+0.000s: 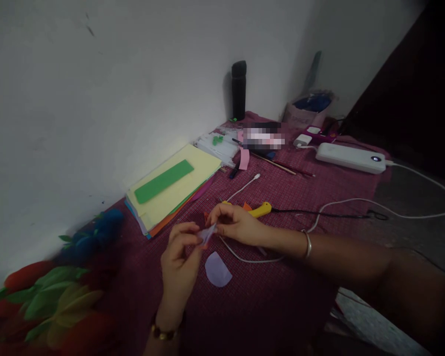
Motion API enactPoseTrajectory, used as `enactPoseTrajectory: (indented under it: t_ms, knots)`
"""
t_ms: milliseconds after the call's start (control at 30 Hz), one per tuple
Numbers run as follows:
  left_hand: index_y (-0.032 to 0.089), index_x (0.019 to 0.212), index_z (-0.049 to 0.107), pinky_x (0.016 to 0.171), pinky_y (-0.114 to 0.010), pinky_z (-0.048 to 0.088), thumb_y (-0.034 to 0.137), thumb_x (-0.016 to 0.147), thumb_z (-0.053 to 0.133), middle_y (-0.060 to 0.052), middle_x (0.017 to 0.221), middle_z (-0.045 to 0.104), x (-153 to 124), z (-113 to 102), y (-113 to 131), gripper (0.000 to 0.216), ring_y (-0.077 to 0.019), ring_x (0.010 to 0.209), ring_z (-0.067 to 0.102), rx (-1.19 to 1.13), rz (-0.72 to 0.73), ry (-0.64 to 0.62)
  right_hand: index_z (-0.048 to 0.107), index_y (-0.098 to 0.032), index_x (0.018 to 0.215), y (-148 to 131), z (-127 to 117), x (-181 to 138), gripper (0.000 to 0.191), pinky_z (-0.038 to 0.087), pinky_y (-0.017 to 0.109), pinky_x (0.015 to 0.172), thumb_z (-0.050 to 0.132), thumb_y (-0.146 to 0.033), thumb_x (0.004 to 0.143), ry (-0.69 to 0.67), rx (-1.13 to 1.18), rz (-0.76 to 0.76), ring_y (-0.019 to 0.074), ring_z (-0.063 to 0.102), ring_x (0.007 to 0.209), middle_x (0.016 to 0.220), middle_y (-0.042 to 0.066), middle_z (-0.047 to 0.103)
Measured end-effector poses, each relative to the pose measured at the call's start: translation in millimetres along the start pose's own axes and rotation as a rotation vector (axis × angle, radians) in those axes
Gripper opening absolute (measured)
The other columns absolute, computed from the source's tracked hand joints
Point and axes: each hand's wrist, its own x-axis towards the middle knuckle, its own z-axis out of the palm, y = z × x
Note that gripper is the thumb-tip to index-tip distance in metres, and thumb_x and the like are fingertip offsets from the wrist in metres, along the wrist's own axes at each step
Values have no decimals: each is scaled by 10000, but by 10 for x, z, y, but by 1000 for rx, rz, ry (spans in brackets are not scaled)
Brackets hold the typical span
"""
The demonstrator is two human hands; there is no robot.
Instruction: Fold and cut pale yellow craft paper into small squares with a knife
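Both hands [178,253] [242,226] on lilac piece [207,234]

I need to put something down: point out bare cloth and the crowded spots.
Bare cloth shows right of the loose lilac piece, below the right forearm, plus a smaller patch between the thin sticks and the yellow handle. Crowded: in front of the black bottle, and at left, with paper flowers.
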Motion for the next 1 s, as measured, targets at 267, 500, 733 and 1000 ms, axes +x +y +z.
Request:
enactPoseTrajectory:
  t_ms: [267,500,733,1000]
  knots:
    - [247,826,689,878,-385,474,15,690,640,-26,1086,589,-31,27,81,274,-197,1039,559,318,324,173,524,-158,809,-8,23,-59,349,432,234,505,534,-505,850,-146,149,193,96,527,536,660,-23,535]
    - [212,975,624,624,-274,532,308,767,636,-29,901,642,59,120,23,229,-136,725,618,-576,-489,177,511,-155,782,25,-8,-3,208,377,170,435,606,-336,815,-19,15,179,49,484,451,615,-56,533]
    - [250,1205,502,656,-211,519,224,671,768,-25,956,686,11,221,8,597,-123,799,645,-393,-464,263,538,-147,793,-6,9,14,113,398,169,463,497,-225,865,-35,-3,260,56,515,445,560,-55,550]
    - [192,935,558,620,-194,483,249,674,763,32,740,640,15,159,-7,337,-88,635,600,-161,-367,263,529,-155,800,26,-3,32,129,393,156,460,455,-206,893,-77,19,261,52,515,420,514,-58,551]
